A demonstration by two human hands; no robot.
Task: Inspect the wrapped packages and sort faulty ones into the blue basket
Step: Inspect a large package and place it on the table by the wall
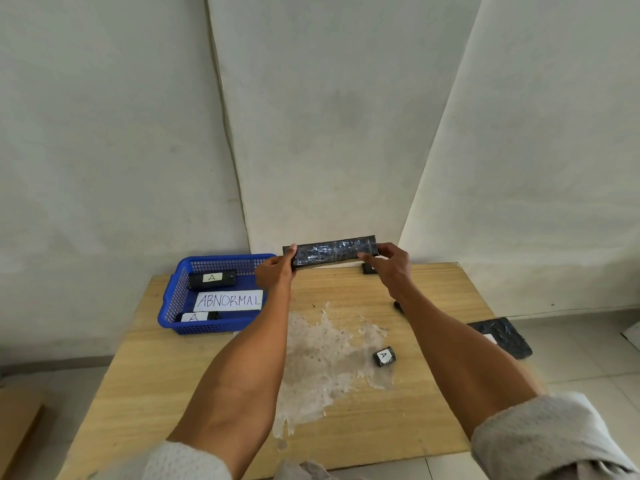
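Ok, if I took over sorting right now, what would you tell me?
Left hand and right hand each grip one end of a long black wrapped package, held level above the far side of the table.
The blue basket, with its ABNORMAL sign, sits at the table's far left and already holds two packages marked A.
Left to check: the held one, a small package marked A on the table, a flat one overhanging the right edge, and two partly hidden dark items behind the right arm.
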